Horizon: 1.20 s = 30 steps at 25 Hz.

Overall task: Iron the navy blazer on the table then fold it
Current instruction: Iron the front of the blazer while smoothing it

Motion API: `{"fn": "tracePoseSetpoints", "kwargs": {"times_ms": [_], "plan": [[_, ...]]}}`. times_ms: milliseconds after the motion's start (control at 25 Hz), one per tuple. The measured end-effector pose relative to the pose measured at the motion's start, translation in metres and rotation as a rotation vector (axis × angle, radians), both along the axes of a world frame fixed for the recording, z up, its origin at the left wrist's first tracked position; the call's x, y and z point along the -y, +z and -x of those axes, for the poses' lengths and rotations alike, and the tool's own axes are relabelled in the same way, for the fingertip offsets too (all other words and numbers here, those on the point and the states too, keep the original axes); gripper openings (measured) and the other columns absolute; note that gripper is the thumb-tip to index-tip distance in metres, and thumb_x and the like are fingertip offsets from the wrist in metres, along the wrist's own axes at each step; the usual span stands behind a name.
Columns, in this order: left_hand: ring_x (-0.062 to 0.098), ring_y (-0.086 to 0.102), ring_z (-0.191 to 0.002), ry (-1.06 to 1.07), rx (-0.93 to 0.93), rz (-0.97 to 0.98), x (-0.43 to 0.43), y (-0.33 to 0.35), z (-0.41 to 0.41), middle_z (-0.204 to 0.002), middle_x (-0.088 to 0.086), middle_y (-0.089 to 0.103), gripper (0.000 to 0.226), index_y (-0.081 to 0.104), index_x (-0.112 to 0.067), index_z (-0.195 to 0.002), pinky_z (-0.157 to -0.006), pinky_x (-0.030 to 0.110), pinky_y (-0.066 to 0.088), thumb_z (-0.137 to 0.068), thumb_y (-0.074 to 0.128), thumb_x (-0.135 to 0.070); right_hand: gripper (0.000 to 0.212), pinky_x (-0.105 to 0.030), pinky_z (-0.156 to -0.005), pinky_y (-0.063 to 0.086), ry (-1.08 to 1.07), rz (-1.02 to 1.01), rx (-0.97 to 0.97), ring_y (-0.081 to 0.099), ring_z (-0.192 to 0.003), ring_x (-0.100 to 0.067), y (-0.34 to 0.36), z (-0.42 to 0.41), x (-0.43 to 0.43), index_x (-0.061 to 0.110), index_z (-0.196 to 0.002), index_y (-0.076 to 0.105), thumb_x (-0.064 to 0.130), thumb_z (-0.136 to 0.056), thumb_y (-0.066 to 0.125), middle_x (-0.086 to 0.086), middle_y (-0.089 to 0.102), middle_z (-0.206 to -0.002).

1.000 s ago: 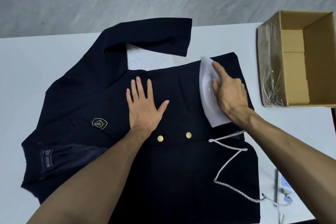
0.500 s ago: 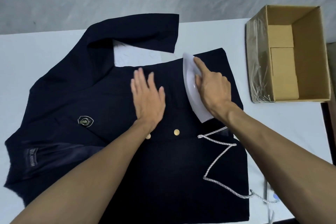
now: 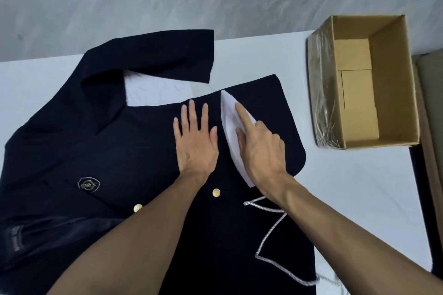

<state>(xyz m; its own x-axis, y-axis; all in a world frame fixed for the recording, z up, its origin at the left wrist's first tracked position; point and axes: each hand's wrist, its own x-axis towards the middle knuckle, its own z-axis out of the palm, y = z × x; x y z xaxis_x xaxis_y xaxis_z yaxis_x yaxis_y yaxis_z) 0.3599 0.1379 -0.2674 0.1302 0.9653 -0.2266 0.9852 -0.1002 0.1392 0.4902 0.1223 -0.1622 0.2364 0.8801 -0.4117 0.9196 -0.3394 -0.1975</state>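
Note:
The navy blazer (image 3: 124, 151) lies spread face up on the white table (image 3: 347, 187), with gold buttons, a chest badge and one sleeve folded across the top. A white iron (image 3: 229, 115) stands on the blazer's right front panel, tip pointing away from me. My right hand (image 3: 259, 148) grips the iron from above, with the index finger stretched along its top. My left hand (image 3: 195, 136) presses flat on the cloth just left of the iron, fingers straight. The iron's braided white cord (image 3: 268, 242) zigzags over the blazer's lower right.
An open cardboard box (image 3: 393, 84) with plastic film on its left wall stands at the table's right end. A grey wall runs behind the table's far edge. The table's right edge is near the box, with a dark gap beyond.
The iron and my right hand have slid left and away along the panel. My left hand moved with them, staying flat beside the iron. The camera view has shifted.

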Motion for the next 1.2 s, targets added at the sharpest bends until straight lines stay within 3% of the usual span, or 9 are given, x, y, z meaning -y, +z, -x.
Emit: {"fn": "tracePoseSetpoints", "kwargs": {"times_ms": [160, 400, 520, 600, 720, 800, 880, 1080, 1200], "plan": [[0.030, -0.003, -0.153, 0.005, 0.002, 0.020, -0.001, 0.002, -0.001, -0.165, 0.016, 0.000, 0.061, 0.004, -0.018, -0.158, -0.124, 0.049, 0.007, -0.103, 0.006, -0.045, 0.061, -0.034, -0.055, 0.030, 0.061, 0.015, 0.100, 0.033, -0.049, -0.018, -0.006, -0.003, -0.015, 0.039, -0.153, 0.005, 0.022, -0.104, 0.038, -0.006, 0.045, -0.082], [0.039, -0.002, -0.152, 0.000, -0.053, 0.032, 0.000, 0.001, -0.003, -0.163, 0.023, 0.002, 0.065, 0.004, -0.019, -0.158, -0.121, 0.057, 0.007, -0.103, 0.015, -0.051, 0.063, -0.037, -0.058, 0.030, -0.040, -0.044, 0.114, 0.039, -0.054, -0.027, -0.006, -0.041, -0.037, 0.039, -0.153, 0.012, 0.012, -0.100, 0.034, -0.005, 0.041, -0.069], [0.039, -0.002, -0.152, -0.004, -0.047, 0.028, 0.000, 0.001, -0.003, -0.163, 0.023, 0.003, 0.064, 0.005, -0.022, -0.158, -0.121, 0.060, 0.007, -0.102, 0.019, -0.051, 0.061, -0.037, -0.060, 0.029, -0.079, -0.027, 0.140, 0.034, -0.054, -0.025, -0.004, -0.045, -0.039, 0.040, -0.153, 0.012, 0.015, -0.101, 0.033, -0.002, 0.035, -0.066], [0.038, -0.002, -0.152, -0.005, -0.031, 0.020, 0.000, 0.000, -0.002, -0.164, 0.022, 0.002, 0.064, 0.004, -0.023, -0.158, -0.121, 0.060, 0.007, -0.103, 0.019, -0.050, 0.059, -0.037, -0.061, 0.030, -0.102, -0.048, 0.097, 0.043, -0.058, -0.028, -0.003, -0.041, -0.038, 0.041, -0.153, 0.012, 0.020, -0.102, 0.034, -0.003, 0.040, -0.067], [0.037, -0.003, -0.152, -0.004, -0.024, 0.010, 0.000, -0.001, -0.001, -0.164, 0.022, 0.001, 0.063, 0.004, -0.022, -0.158, -0.121, 0.059, 0.007, -0.103, 0.019, -0.048, 0.052, -0.037, -0.060, 0.034, 0.044, -0.051, 0.050, 0.055, -0.066, -0.032, 0.000, -0.018, -0.026, 0.044, -0.151, 0.013, 0.033, -0.104, 0.034, -0.008, 0.052, -0.081], [0.036, -0.003, -0.152, -0.003, -0.019, -0.001, 0.001, -0.002, -0.001, -0.164, 0.021, 0.001, 0.063, 0.004, -0.021, -0.158, -0.121, 0.058, 0.007, -0.103, 0.019, -0.048, 0.049, -0.036, -0.057, 0.032, 0.106, -0.043, 0.062, 0.049, -0.062, -0.029, 0.000, -0.006, -0.019, 0.044, -0.151, 0.017, 0.041, -0.104, 0.030, -0.007, 0.048, -0.081], [0.036, -0.003, -0.152, -0.005, -0.022, -0.006, 0.001, -0.003, -0.001, -0.164, 0.021, 0.001, 0.063, 0.004, -0.020, -0.158, -0.121, 0.058, 0.007, -0.103, 0.019, -0.048, 0.049, -0.036, -0.054, 0.030, 0.122, -0.048, 0.112, 0.043, -0.057, -0.027, -0.004, -0.011, -0.021, 0.043, -0.151, 0.017, 0.034, -0.105, 0.030, -0.006, 0.045, -0.079], [0.037, -0.002, -0.152, 0.000, -0.012, -0.006, 0.001, -0.004, -0.002, -0.164, 0.022, 0.003, 0.064, 0.004, -0.021, -0.158, -0.121, 0.058, 0.007, -0.103, 0.022, -0.048, 0.053, -0.036, -0.059, 0.029, -0.051, -0.070, 0.207, 0.039, -0.056, -0.028, -0.010, -0.063, -0.039, 0.041, -0.151, 0.016, 0.021, -0.105, 0.032, -0.008, 0.046, -0.075], [0.037, -0.002, -0.152, 0.001, -0.018, -0.004, 0.001, -0.003, -0.002, -0.164, 0.022, 0.002, 0.064, 0.003, -0.021, -0.158, -0.121, 0.058, 0.007, -0.103, 0.020, -0.048, 0.049, -0.038, -0.063, 0.030, -0.173, -0.070, 0.182, 0.042, -0.064, -0.030, -0.007, -0.083, -0.046, 0.041, -0.151, 0.020, 0.026, -0.106, 0.031, -0.009, 0.046, -0.074]]}}
